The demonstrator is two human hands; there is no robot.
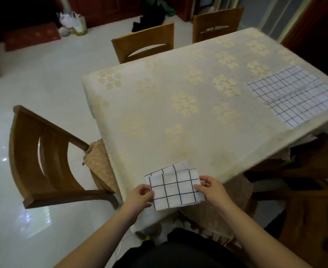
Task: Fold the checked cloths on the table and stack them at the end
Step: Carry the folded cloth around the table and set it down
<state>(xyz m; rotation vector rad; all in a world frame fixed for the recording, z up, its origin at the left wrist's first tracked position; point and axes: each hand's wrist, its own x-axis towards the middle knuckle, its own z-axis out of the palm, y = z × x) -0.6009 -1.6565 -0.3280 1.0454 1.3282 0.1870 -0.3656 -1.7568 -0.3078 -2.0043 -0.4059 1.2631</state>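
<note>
A small folded white cloth with dark checks (175, 187) lies at the near corner of the table, on top of another folded checked cloth whose edge (170, 168) shows behind it. My left hand (140, 196) pinches its left edge. My right hand (211, 187) pinches its right edge. A larger checked cloth (294, 95) lies spread flat at the table's far right edge, with a crease across its middle.
The table (188, 117) wears a cream cloth with pale yellow flowers. Wooden chairs stand at its left (41, 155), at its far side (143, 43) (217, 24) and at the right (314, 209). White tiled floor lies to the left.
</note>
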